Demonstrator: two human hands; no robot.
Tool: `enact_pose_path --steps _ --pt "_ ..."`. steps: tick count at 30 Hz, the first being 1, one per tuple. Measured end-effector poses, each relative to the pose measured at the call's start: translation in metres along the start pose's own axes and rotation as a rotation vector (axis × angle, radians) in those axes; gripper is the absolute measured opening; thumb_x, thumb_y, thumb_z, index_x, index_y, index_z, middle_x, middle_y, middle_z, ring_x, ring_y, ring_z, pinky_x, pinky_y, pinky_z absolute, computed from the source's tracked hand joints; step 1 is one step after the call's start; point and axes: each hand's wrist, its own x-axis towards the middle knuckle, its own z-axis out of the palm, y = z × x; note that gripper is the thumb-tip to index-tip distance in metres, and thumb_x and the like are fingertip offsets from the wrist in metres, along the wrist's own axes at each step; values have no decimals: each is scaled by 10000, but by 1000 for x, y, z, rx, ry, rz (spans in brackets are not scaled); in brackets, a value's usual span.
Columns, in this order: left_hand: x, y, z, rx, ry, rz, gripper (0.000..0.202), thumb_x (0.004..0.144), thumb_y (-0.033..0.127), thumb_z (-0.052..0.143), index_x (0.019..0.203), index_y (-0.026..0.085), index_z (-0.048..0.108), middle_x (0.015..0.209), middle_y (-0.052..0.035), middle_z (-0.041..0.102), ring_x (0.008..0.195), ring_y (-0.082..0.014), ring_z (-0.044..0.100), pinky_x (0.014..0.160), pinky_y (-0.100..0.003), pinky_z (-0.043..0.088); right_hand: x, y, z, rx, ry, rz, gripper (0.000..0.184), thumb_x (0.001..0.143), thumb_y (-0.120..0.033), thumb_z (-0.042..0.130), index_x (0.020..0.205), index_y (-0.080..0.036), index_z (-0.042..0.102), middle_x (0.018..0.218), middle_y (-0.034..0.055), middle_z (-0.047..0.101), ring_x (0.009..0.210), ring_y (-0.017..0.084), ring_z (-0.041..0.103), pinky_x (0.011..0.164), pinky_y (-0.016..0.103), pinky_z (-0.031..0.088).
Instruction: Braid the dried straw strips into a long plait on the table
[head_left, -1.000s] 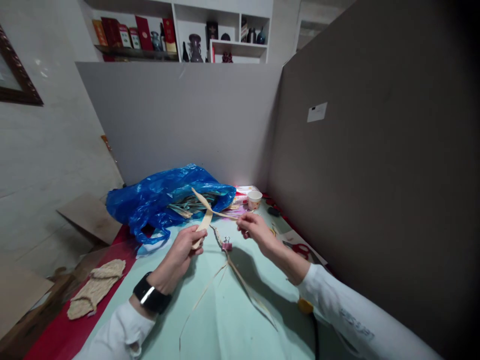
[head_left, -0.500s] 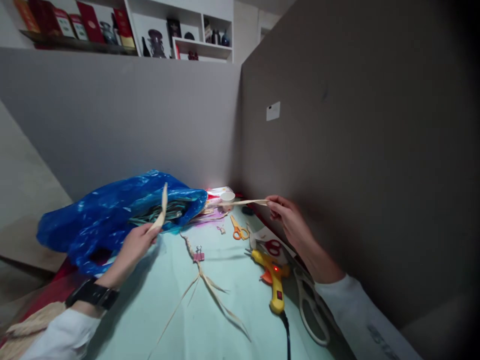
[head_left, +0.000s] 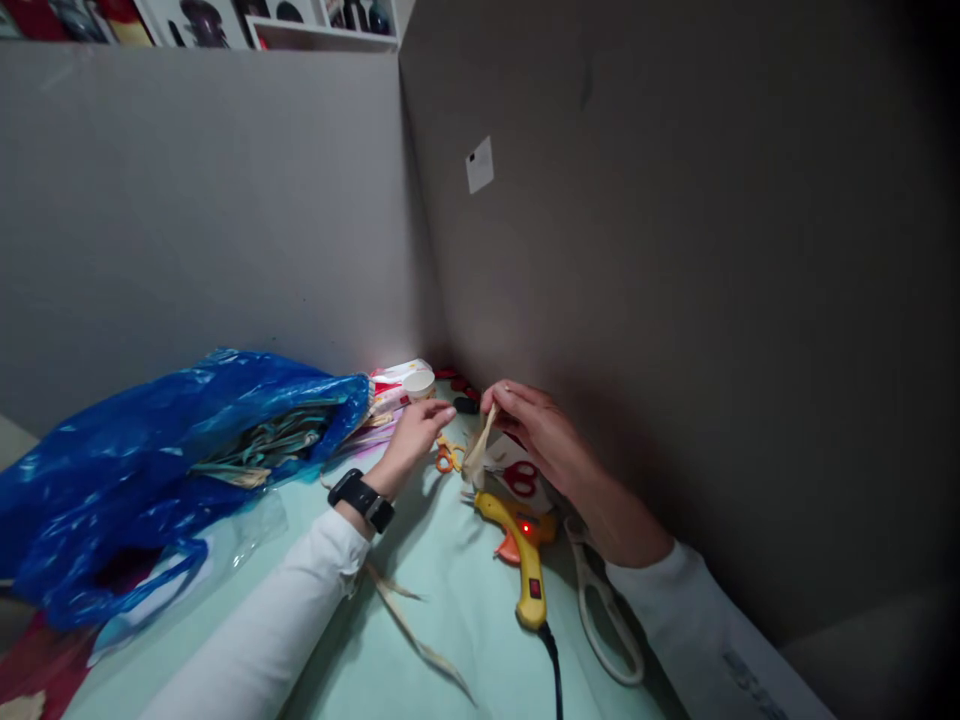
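My right hand (head_left: 544, 435) pinches the top end of a pale straw strip (head_left: 477, 452), which hangs down over the nozzle of a yellow glue gun (head_left: 526, 565). My left hand (head_left: 417, 428) is stretched out to the left of it with the fingers extended and nothing in them. Its fingertips are just above a small pair of orange scissors (head_left: 448, 458) on the pale green table cover (head_left: 465, 640). A black watch (head_left: 361, 498) sits on my left wrist. A plaited straw piece (head_left: 409, 625) with loose ends lies under my left forearm.
A blue plastic bag (head_left: 142, 450) holding several straw strips lies at the left. Red-handled scissors (head_left: 520, 478), large white scissors (head_left: 604, 610) and a paper cup (head_left: 418, 383) sit near the grey partition (head_left: 675, 250) on the right. The glue gun's red light is on.
The view swung right. My left hand let go of its strip and reached over to the orange scissors. My right hand drew its strip in; it now hangs down.
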Motion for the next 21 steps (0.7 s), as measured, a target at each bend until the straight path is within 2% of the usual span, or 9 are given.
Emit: enact_pose_path --steps 3,5,8,11,14,18,21 --pt "-18 16 -11 -46 -9 78 311 728 388 655 926 149 679 910 -64 677 827 -186 608 700 -286 473 -3 12 14 -22 -118 126 265 825 -429 542 738 -180 514 696 3 565 635 115 547 620 238 476" --pt "-35 27 -17 -56 -40 108 290 711 358 689 921 159 690 899 -39 680 780 -160 597 683 -264 461 -7 18 26 -73 -199 142 243 834 -412 542 771 -181 504 665 -12 546 557 96 520 556 230 484" --pt "-60 35 -25 0 -97 162 177 743 298 670 797 131 660 696 -10 629 596 -125 556 598 -253 441 -12 24 43 -204 -299 78 181 842 -354 539 830 -175 518 655 -16 553 516 86 497 482 203 459" --pt "-80 34 -40 161 -75 209 125 793 265 615 794 141 629 717 -9 624 613 -125 566 597 -245 453 -15 28 54 -273 -400 53 179 860 -338 514 832 -161 520 682 6 598 484 73 470 442 184 400" --pt "-98 30 -59 344 -57 229 124 813 248 593 903 167 615 741 2 629 631 -128 572 578 -231 458 -17 31 64 -352 -456 3 186 875 -328 509 816 -154 535 720 20 637 498 68 450 455 182 344" --pt "-118 25 -79 365 -33 234 97 790 230 630 867 172 635 794 -7 658 701 -138 610 624 -228 484 -20 29 82 -587 -449 -191 173 874 -255 522 738 -154 553 638 -9 614 568 85 473 556 208 324" --pt "-127 22 -87 343 38 218 44 792 186 610 793 155 642 709 3 641 646 -124 606 609 -222 480 -22 27 94 -661 -479 -230 220 885 -259 514 699 -151 558 585 -26 576 566 88 467 573 218 312"
